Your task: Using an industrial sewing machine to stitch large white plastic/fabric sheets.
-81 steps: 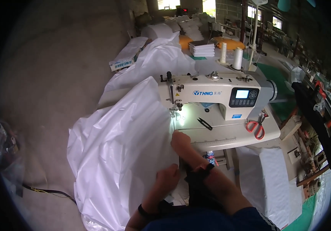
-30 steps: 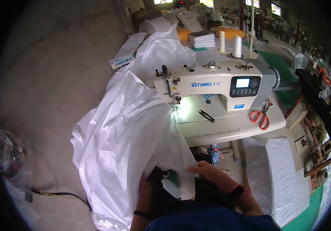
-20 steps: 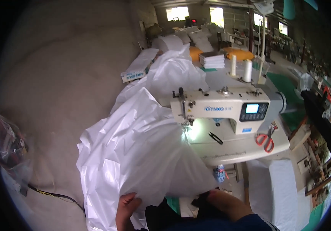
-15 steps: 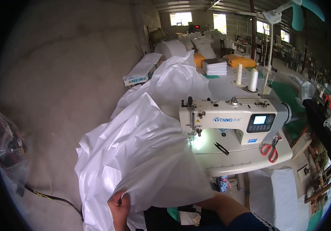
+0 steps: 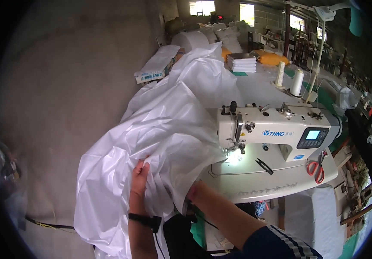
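Observation:
A large white plastic sheet [image 5: 108, 172] lies in loose folds from the sewing table down to my lap. My left hand [image 5: 139, 175] is closed on a fold of it, and a dark strap with a cable circles that wrist. Just right of it, my right hand [image 5: 193, 192] is at the sheet's near edge, its fingers hidden behind the material. The sheet's right corner reaches the lit needle area of a white sewing machine [image 5: 272, 134]. On the machine bed lie black thread snips [image 5: 264, 166] and red-handled scissors [image 5: 316, 168].
Two thread spools [image 5: 297, 83] stand behind the machine by a pole. Farther back are a stack of white packs [image 5: 242, 63], orange bundles [image 5: 272, 58] and a cardboard box [image 5: 151, 76]. A black cable [image 5: 50, 224] runs across the floor at left.
My left hand has moved up and forward with the sheet. My right hand has come partly out from beneath it. The near part of the sheet is bunched leftward, baring the table edge.

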`<state>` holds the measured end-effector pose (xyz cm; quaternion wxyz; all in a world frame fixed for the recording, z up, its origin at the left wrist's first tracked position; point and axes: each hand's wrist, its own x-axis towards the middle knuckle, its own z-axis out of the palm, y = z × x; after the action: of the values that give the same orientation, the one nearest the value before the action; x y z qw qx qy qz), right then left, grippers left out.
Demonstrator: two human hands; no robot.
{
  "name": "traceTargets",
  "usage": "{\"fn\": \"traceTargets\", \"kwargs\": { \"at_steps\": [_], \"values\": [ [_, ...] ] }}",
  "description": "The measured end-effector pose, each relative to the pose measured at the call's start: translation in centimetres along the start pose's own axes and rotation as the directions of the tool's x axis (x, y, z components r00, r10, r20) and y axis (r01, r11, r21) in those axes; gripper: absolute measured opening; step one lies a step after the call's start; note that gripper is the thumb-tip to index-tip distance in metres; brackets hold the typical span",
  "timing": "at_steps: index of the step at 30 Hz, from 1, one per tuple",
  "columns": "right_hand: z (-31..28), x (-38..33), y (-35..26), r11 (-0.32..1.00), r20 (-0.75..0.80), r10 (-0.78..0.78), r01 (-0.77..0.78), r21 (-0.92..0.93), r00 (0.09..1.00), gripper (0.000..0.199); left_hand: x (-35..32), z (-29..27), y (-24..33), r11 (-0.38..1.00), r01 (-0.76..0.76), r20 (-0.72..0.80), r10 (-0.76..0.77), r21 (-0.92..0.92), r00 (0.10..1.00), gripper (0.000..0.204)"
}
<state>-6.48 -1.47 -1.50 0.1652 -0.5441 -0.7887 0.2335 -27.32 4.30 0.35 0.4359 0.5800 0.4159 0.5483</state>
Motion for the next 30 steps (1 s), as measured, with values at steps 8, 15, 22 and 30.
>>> {"fn": "traceTargets", "kwargs": {
  "at_steps": [8,15,22,30],
  "values": [
    [0.4,-11.4,3.0,0.880,0.027,-0.156,0.127,0.457,0.987,0.035,-8.4,-8.8,6.3,0.987,0.141,-0.102,-0.149,-0.080,0.983,0.026],
    [-4.1,-23.5,0.0,-0.330,0.119,0.229,-0.038,0.943,0.966,0.034,-15.2,-6.1,17.0,0.937,0.079,0.082,-0.114,0.341,0.990,0.042],
    [0.6,-27.7,0.9,0.074,0.373,0.492,-0.465,0.882,0.787,0.037,-18.7,-3.0,20.6,0.897,0.254,-0.086,-0.240,0.361,0.967,0.038],
    [-9.0,-30.2,-1.0,0.944,0.289,0.232,-0.287,0.164,0.929,0.042,-21.0,-1.5,21.2,0.858,0.375,-0.098,-0.365,0.351,0.926,0.034]
  ]
}}
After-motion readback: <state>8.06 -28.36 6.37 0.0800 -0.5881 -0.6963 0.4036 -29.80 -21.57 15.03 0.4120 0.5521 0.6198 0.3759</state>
